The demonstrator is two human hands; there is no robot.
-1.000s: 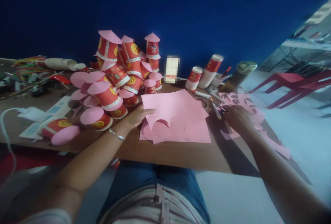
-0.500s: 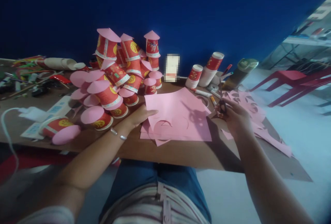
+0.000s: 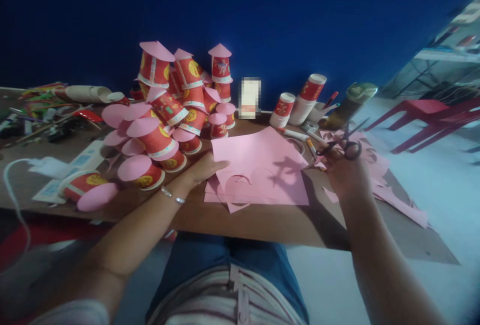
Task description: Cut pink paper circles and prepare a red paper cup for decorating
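PLACE: indoor handicraft workspace; home, classroom or studio, cannot tell | TABLE: brown wooden-toned table [image 3: 262, 222], pink paper sheets [image 3: 257, 152], marker pens [image 3: 295, 135], power strip [image 3: 80, 161] | TOOL: scissors [image 3: 346, 141] | PIECES: many red paper cups [image 3: 157, 142] with pink cone tops | ROOM: deep-blue wall [image 3: 240, 15], pale floor [image 3: 435, 185], red plastic stools [image 3: 416, 110]

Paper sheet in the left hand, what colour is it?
The paper sheet in the left hand is pink, seen best in the head view.

A pale striped shirt [image 3: 206, 301] with a buttoned front strip [image 3: 243, 302] is worn over dark blue trousers [image 3: 262, 257]; the left wrist [image 3: 173, 196] is circled by a silver bracelet [image 3: 180, 200].
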